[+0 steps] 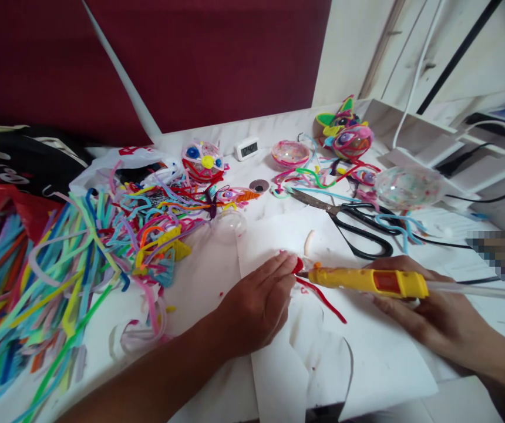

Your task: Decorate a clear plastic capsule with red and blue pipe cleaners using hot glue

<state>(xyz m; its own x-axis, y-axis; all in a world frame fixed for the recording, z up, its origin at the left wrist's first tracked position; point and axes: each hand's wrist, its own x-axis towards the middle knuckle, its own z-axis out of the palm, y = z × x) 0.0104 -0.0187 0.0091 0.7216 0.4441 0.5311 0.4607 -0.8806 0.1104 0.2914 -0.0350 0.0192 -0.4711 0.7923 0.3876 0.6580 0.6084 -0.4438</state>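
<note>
My right hand point(428, 314) grips a yellow glue gun point(367, 281) lying nearly level, its nozzle pointing left at a small red pipe-cleaner piece point(299, 265). My left hand point(256, 305) rests on the white paper point(367, 364), fingers together, fingertips pinching that red piece at the nozzle. A red pipe-cleaner strand point(323, 299) trails from it down to the right across the paper.
A heap of coloured pipe cleaners point(59, 264) covers the left of the table. Black-handled scissors point(349, 220) lie behind the glue gun. Decorated balls point(202, 160), a pink bowl point(290, 154), a clear ball point(406, 187), a small clock point(247, 148) and cables stand farther back.
</note>
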